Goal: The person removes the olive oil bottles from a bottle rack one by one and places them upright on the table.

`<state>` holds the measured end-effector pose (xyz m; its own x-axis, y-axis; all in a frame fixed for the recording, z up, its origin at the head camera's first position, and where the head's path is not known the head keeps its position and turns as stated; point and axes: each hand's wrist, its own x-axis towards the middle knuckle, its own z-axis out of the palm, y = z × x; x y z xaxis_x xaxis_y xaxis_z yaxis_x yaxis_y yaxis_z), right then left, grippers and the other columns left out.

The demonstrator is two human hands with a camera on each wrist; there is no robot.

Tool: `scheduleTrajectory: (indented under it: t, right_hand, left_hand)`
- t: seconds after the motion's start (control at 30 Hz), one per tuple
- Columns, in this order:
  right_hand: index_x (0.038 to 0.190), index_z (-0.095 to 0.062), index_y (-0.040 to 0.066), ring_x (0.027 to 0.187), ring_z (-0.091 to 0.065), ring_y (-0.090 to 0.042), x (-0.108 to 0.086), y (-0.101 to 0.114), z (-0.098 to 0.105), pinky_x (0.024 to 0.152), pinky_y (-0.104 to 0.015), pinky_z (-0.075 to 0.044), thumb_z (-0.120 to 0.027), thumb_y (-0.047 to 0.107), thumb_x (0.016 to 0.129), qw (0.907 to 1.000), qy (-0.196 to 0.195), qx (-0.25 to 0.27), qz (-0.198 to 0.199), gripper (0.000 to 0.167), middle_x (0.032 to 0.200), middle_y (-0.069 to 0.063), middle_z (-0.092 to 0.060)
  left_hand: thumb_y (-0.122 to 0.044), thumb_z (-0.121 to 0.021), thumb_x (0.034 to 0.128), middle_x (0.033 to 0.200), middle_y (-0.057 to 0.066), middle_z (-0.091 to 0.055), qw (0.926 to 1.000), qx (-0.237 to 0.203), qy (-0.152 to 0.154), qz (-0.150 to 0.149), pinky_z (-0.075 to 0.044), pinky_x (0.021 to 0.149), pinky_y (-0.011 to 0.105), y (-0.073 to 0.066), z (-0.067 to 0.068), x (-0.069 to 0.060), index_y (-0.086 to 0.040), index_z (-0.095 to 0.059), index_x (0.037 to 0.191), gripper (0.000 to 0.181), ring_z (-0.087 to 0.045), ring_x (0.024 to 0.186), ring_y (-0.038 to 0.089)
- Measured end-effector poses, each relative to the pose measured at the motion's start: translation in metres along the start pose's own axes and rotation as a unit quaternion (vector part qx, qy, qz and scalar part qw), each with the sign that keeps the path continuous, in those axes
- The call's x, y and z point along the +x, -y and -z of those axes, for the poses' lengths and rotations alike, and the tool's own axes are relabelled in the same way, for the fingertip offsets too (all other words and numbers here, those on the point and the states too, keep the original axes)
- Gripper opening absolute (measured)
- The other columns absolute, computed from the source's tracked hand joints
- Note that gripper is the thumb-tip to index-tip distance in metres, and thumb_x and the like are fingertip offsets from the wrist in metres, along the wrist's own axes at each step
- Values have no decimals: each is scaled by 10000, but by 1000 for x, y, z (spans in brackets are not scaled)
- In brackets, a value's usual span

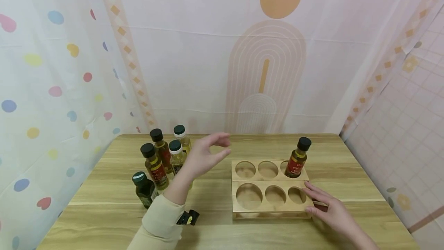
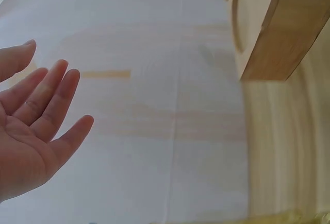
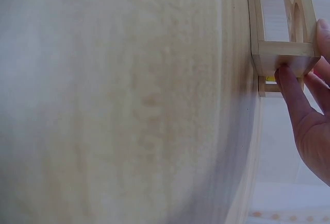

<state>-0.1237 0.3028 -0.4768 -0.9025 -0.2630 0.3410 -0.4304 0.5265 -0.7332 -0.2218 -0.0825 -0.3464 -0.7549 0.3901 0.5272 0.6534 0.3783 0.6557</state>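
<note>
My left hand (image 1: 208, 157) hovers left of the wooden bottle rack (image 1: 270, 205), holding nothing. Its fingers are loosely bent and spread from the thumb; the left wrist view shows the palm (image 2: 26, 147) bare. At the rack's right end, my right hand (image 1: 331, 209) grips the side, thumb by the front corner and fingers along the edge. One finger presses the end panel (image 3: 283, 62) in the right wrist view. A small red-labelled oil bottle (image 1: 296, 161) with a black cap stands in the back row's right hole. The other holes hold no bottles.
Left on the table (image 1: 208, 238) stand several oil bottles: a dark green one (image 1: 145, 194), two red-labelled ones (image 1: 157, 173) (image 1: 163, 153), and two clear ones (image 1: 177, 158) (image 1: 185, 142), partly behind my left arm. A patterned curtain (image 1: 194, 68) hangs behind the table.
</note>
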Motion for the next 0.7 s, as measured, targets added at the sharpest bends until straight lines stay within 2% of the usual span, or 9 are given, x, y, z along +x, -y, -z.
scheduleTrajectory:
  t: [0.2, 0.37, 0.53, 0.7]
  right_hand:
    - [1301, -626, -18, 1243, -363, 134, 0, -1, 0, 808, -231, -560, -768, 76, 847, 10000, 8, 60, -4, 485, 1458, -189, -468]
    - [1303, -626, -17, 1245, -362, 136, 0, -2, 0, 814, -232, -558, -767, 75, 848, 9999, 3, 103, -22, 485, 1471, -153, -464]
    - [1304, -625, -16, 1245, -363, 136, 0, -2, 0, 815, -235, -558, -769, 79, 847, 9999, 4, 100, -39, 488, 1471, -145, -465]
    - [1307, -625, -11, 1248, -364, 130, 0, -3, 0, 817, -239, -559, -769, 84, 848, 10000, 1, 76, -40, 490, 1473, -145, -463]
  left_hand:
    - [-63, -755, 867, 1028, 63, -727, 9996, -146, 238, -2, -508, 942, 472, 2, -28, 1, -18, -647, 1232, 384, -681, 978, 216]
    - [-55, -732, 882, 1037, 90, -724, 9968, -578, 500, 242, -508, 958, 419, 4, -53, 2, 3, -632, 1246, 381, -676, 993, 222]
    - [-83, -724, 900, 1048, 69, -718, 9930, -753, 731, 539, -527, 923, 369, 2, -75, 4, -18, -629, 1258, 377, -665, 1011, 201]
    - [-81, -716, 906, 1070, 118, -714, 9909, -867, 872, 551, -528, 920, 367, -2, -94, 9, -3, -618, 1275, 390, -660, 1025, 227]
